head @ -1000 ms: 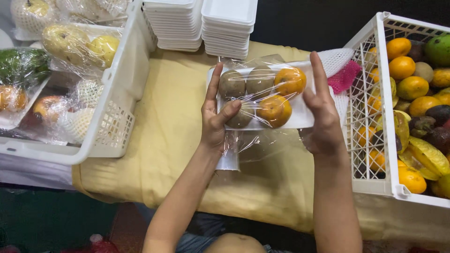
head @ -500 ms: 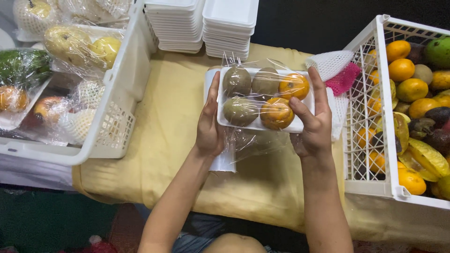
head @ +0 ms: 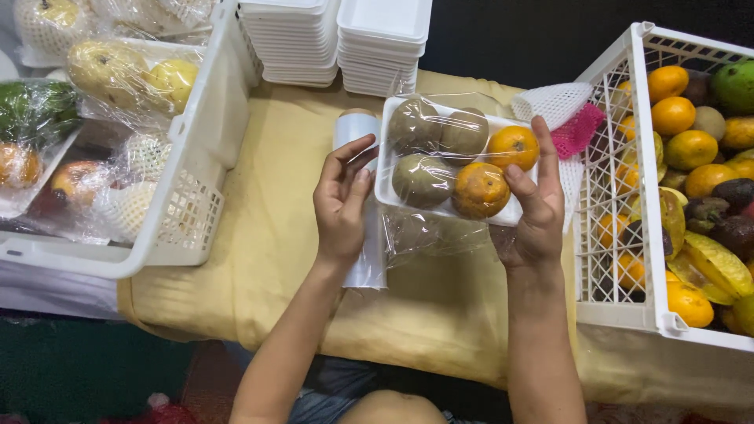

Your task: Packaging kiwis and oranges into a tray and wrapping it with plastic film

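The left hand [head: 343, 200] is gripping the left edge of a white foam tray [head: 390, 184], thumb and fingers pinching the rim with clear plastic wrap [head: 428, 235] under them, while the right hand [head: 536, 206] is grasping the tray's right side, thumb lying over the top near an orange fruit and fingers reaching up along the far right corner. Between the two hands the tray is being held tilted above a yellow cloth [head: 267, 235] covering the table, near the middle of the scene. It is carrying three brownish-green round fruits [head: 424, 179] and two oranges [head: 481, 190], all under the stretched wrap, with loose film hanging from its near edge. A roll of plastic wrap [head: 357, 129] is lying on the cloth just left of the tray, partly behind the left hand. Far from the person, two stacks of empty white trays [head: 383, 39] are standing side by side. To the left, a white plastic basket [head: 200, 188] is holding wrapped trays of fruit. To the right, a white slatted crate [head: 636, 180] is holding loose oranges and other mixed fruit. White and pink foam netting [head: 577, 129] is lying between the tray and the crate.
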